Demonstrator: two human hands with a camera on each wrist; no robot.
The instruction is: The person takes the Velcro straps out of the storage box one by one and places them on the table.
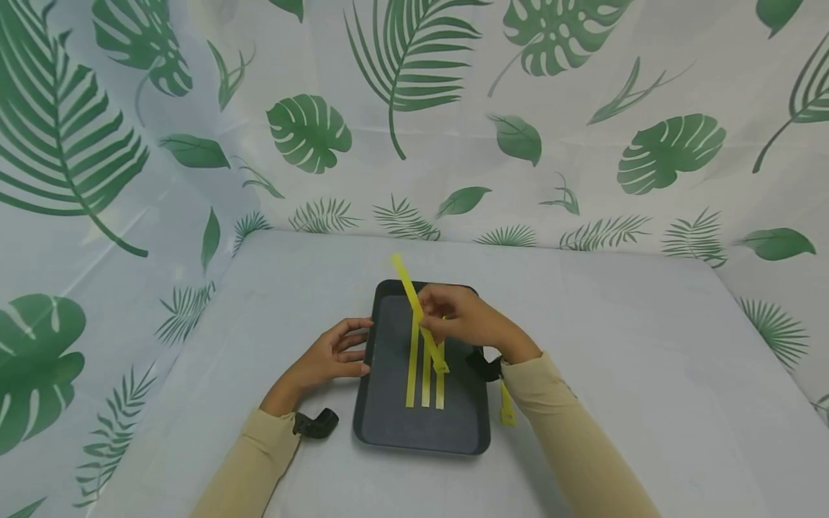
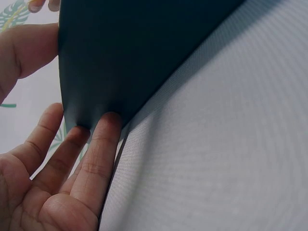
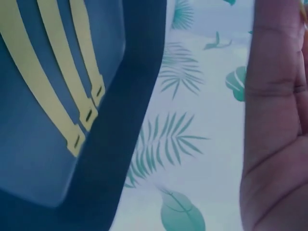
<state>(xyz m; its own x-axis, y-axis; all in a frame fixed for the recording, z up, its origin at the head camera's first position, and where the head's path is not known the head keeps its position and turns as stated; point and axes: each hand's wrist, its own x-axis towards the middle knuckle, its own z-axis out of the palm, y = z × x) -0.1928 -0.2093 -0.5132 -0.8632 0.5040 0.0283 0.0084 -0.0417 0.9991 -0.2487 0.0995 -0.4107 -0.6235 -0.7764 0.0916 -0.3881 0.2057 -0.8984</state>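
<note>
A dark rectangular tray lies on the white-covered table, with three yellow slotted straps side by side in it. Their slotted ends point toward the tray's wall in the right wrist view. Above the tray, my right hand pinches another yellow slotted strap near its middle, and the strap slants across those below. Only part of the right hand's edge shows in its wrist view. My left hand touches the tray's left side, its extended fingers against the outer wall.
One more yellow strap lies on the table right of the tray, partly hidden by the right forearm. Black wrist mounts sit on both wrists. A leaf-patterned sheet hangs behind the table and along its left.
</note>
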